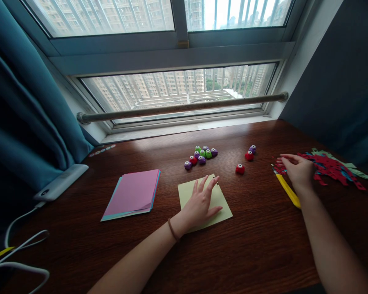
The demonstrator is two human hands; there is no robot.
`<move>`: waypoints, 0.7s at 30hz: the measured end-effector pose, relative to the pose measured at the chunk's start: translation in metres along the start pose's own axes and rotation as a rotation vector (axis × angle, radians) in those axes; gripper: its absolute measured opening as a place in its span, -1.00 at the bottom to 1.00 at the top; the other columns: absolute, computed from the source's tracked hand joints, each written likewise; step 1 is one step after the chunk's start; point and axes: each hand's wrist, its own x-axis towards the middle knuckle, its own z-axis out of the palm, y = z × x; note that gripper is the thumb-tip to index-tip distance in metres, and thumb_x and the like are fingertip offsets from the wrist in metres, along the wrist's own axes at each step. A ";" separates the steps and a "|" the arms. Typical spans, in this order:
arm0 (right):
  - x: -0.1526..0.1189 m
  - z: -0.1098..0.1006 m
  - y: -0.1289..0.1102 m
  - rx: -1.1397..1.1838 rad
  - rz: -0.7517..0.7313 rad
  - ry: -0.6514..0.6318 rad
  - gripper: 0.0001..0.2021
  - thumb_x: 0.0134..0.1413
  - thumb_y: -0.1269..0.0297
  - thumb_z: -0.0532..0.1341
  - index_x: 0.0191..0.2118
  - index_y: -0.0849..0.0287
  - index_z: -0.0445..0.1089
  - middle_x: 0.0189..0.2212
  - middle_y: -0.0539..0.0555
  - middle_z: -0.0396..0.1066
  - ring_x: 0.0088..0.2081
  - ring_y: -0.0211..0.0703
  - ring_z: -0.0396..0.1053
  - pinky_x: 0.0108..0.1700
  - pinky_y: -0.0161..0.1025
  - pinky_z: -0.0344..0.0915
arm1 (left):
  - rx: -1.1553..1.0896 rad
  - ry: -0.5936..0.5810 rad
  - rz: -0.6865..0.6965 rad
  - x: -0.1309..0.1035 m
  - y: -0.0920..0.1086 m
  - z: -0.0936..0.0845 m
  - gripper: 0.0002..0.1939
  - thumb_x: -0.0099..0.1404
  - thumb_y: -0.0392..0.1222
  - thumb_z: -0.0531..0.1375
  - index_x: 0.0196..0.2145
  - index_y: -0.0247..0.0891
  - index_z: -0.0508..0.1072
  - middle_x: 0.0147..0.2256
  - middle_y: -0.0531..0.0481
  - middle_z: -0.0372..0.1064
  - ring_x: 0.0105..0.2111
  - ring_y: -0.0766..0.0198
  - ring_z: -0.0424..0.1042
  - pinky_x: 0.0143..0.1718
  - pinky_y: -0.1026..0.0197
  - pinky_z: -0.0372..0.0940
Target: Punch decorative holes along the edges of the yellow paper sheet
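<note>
My left hand [199, 204] lies flat with fingers spread on a pale yellow sheet of paper [222, 212], which has small dark marks or nicks along its upper right edge. Over at the right, my right hand [299, 169] has thumb and fingertips drawn together above tiny red bits; whatever is between the fingertips is too small to make out. Just left of that hand lies a yellow cutter [287, 190], its tip pointing away from me. Beyond the hand spreads a heap of red paper scraps [331, 168] with some blue and green strips [355, 169].
A stack of pink and blue paper [133, 191] lies left of centre. Several small green, purple and red eyed pieces [202, 153] cluster behind the yellow sheet, with a red one [240, 169] apart. A white power strip [63, 182] and cables [24, 267] are at left.
</note>
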 end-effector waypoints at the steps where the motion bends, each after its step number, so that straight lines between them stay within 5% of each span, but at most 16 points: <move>1: -0.007 0.005 -0.013 0.089 0.027 -0.074 -0.74 0.01 0.20 0.16 -0.27 0.30 0.42 -0.39 0.21 0.47 -0.38 -0.07 0.45 -0.29 -0.11 0.40 | 0.003 -0.001 0.001 0.000 0.000 0.000 -0.07 0.23 -0.02 0.19 0.27 -0.19 -0.40 0.24 -0.13 -0.20 0.26 0.03 -0.35 0.22 -0.19 -0.29; 3: -0.028 0.016 -0.045 0.566 0.274 -0.409 -0.72 -0.16 0.23 0.32 -0.29 0.29 0.43 -0.34 0.21 0.47 -0.34 -0.08 0.45 -0.26 -0.16 0.40 | 0.006 -0.003 0.002 0.001 0.000 0.000 -0.08 0.23 -0.02 0.19 0.27 -0.18 -0.39 0.24 -0.13 -0.20 0.26 0.03 -0.35 0.21 -0.20 -0.29; 5: -0.052 0.023 -0.080 0.807 0.432 -0.713 -0.72 -0.19 0.28 0.37 -0.28 0.28 0.45 -0.31 0.20 0.48 -0.35 -0.15 0.45 -0.26 -0.25 0.40 | 0.009 0.003 0.003 0.001 0.001 0.000 -0.07 0.22 -0.03 0.20 0.27 -0.18 -0.38 0.24 -0.14 -0.19 0.25 0.01 -0.35 0.21 -0.21 -0.27; 9: -0.092 0.018 -0.139 1.051 0.537 -1.026 -0.75 -0.09 0.32 0.34 -0.23 0.27 0.45 -0.30 0.20 0.48 -0.32 -0.17 0.47 -0.26 -0.31 0.38 | 0.022 0.024 -0.005 0.001 -0.001 0.002 -0.07 0.21 -0.03 0.21 0.27 -0.19 -0.37 0.24 -0.15 -0.20 0.25 0.01 -0.34 0.21 -0.20 -0.25; 15: -0.105 -0.009 -0.176 1.264 0.535 -1.273 -0.76 0.11 0.35 0.20 -0.08 0.20 0.40 -0.14 0.22 0.43 -0.12 -0.04 0.41 -0.04 -0.13 0.31 | 0.092 0.007 0.033 -0.001 -0.005 0.007 -0.24 0.26 0.10 0.13 0.26 -0.13 -0.16 0.26 -0.07 -0.25 0.25 -0.02 -0.37 0.22 -0.17 -0.27; 21: -0.108 -0.024 -0.191 1.313 0.410 -1.379 -0.69 0.22 0.43 0.05 0.04 0.13 0.33 -0.05 0.20 0.37 -0.04 -0.02 0.36 0.01 -0.11 0.27 | 0.081 0.022 -0.016 -0.001 -0.008 0.011 -0.11 0.26 0.11 0.13 0.28 -0.21 -0.37 0.25 -0.10 -0.25 0.25 0.01 -0.40 0.22 -0.17 -0.25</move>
